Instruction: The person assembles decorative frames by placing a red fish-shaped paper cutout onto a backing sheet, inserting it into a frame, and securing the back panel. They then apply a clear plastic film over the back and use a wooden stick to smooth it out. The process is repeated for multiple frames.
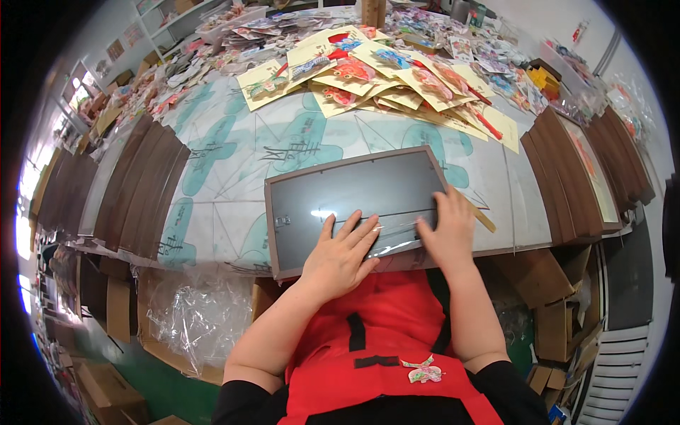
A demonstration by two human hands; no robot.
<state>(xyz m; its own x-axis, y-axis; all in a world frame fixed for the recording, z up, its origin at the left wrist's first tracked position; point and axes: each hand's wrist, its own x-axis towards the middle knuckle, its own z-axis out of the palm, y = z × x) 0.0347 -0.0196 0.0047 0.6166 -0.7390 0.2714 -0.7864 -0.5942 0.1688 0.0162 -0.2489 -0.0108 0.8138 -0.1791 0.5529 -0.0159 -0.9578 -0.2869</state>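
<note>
A dark picture frame [333,180] with a brown edge lies in front of me at the table's near edge, its grey back facing up. A small metal hanger [283,221] sits near the back's left side. Shiny clear plastic film [397,243] covers the lower right part of the back. My left hand [341,258] rests on the film and back, fingers spread. At the frame's right edge, my right hand [453,230] has its fingers bent over the rim, its thumb apart from them on the film.
A thin yellowish strip [482,214] lies beside my right hand. Picture cards [354,69] with red tassels are piled beyond the frame. Brown frames stand in rows at left [145,191] and right [567,173]. Below left, a cardboard box [173,354] holds crumpled clear plastic [195,319].
</note>
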